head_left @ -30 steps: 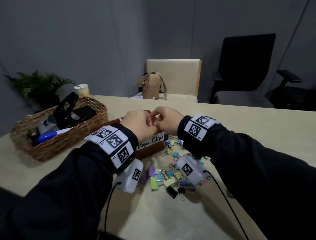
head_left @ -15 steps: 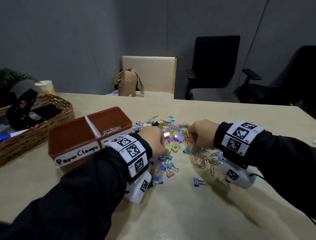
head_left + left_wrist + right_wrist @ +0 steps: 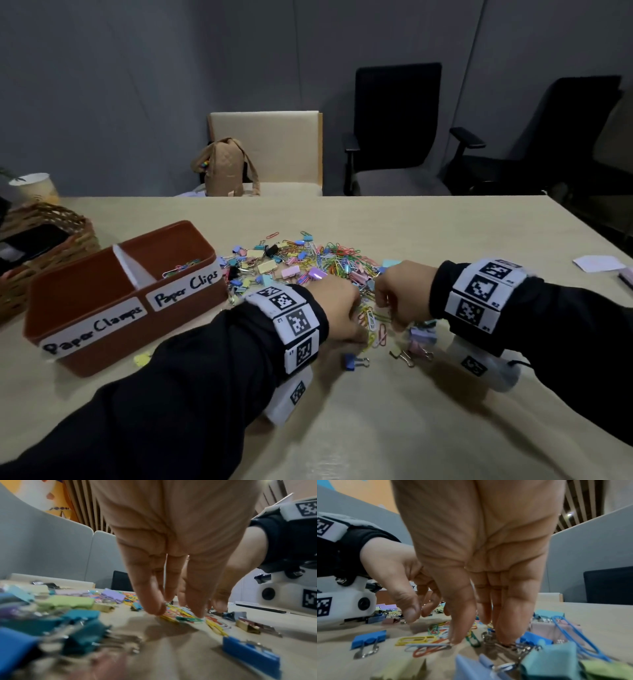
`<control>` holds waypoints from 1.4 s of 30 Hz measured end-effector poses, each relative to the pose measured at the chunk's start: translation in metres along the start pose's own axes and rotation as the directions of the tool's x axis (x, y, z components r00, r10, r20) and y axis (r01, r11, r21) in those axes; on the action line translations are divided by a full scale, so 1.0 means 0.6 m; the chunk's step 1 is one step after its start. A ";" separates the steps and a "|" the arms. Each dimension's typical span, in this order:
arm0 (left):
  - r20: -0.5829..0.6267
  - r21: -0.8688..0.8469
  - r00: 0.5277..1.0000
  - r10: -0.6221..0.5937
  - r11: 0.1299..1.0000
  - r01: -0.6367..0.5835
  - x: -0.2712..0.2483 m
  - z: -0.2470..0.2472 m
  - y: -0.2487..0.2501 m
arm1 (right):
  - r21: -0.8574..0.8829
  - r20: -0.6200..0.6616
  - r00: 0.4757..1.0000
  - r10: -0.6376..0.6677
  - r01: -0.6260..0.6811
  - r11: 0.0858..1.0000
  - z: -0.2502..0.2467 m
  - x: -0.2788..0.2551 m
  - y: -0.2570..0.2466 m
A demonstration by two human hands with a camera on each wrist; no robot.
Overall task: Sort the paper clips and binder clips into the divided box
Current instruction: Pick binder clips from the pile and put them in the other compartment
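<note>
A brown divided box (image 3: pixel 102 346) stands at the left, labelled "Paper Clamps" and "Paper Clips". A few paper clips (image 3: pixel 181 269) lie in its right compartment. A mixed pile of coloured paper clips and binder clips (image 3: pixel 308 263) spreads over the table's middle. Both hands reach down into its near edge, side by side. My left hand (image 3: pixel 337 308) (image 3: pixel 180 609) points its fingers down, with the tips on yellow and green paper clips (image 3: pixel 181 618). The thumb and fingertips of my right hand (image 3: pixel 399 298) (image 3: pixel 479 635) touch loose paper clips (image 3: pixel 426 643). A blue binder clip (image 3: pixel 352 361) lies just in front.
A wicker basket (image 3: pixel 44 233) with desk items and a paper cup (image 3: pixel 34 188) sit at the far left. Across the table are a beige chair with a tan bag (image 3: pixel 226 168) and black office chairs (image 3: pixel 397 137). White notes (image 3: pixel 599 263) lie at the right edge.
Both hands left the box, where they were together over the paper clips compartment, and moved right and down onto the pile. The head view swung right with them.
</note>
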State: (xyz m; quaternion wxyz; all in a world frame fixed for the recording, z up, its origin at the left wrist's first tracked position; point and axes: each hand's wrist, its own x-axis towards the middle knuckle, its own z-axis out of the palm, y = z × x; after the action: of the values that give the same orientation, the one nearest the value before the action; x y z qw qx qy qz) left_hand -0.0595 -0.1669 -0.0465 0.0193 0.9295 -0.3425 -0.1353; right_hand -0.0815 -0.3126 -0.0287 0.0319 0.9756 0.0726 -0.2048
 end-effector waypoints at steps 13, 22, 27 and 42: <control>0.035 0.083 0.999 0.038 0.996 -0.041 0.033 -0.012 0.040 | 0.237 -0.144 0.987 0.075 -0.039 0.971 -0.002 -0.005 0.032; 0.011 0.100 0.997 0.081 0.992 -0.081 0.030 -0.016 0.020 | 0.097 -0.084 0.995 -0.056 0.064 0.993 0.009 0.002 0.012; 0.024 0.039 0.997 0.079 0.996 -0.080 0.024 -0.017 -0.007 | -0.010 -0.113 0.989 -0.090 0.090 0.996 0.013 0.011 -0.006; 0.080 0.072 0.994 0.072 0.994 -0.078 -0.011 -0.018 -0.045 | -0.157 -0.067 0.987 -0.146 0.134 0.979 0.024 0.016 -0.021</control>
State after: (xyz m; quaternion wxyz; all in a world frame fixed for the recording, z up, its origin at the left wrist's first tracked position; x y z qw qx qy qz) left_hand -0.0443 -0.1430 -0.0378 -0.0237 0.9102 -0.3825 -0.1574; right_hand -0.0803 -0.3005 -0.0462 0.0888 0.9701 0.1576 -0.1619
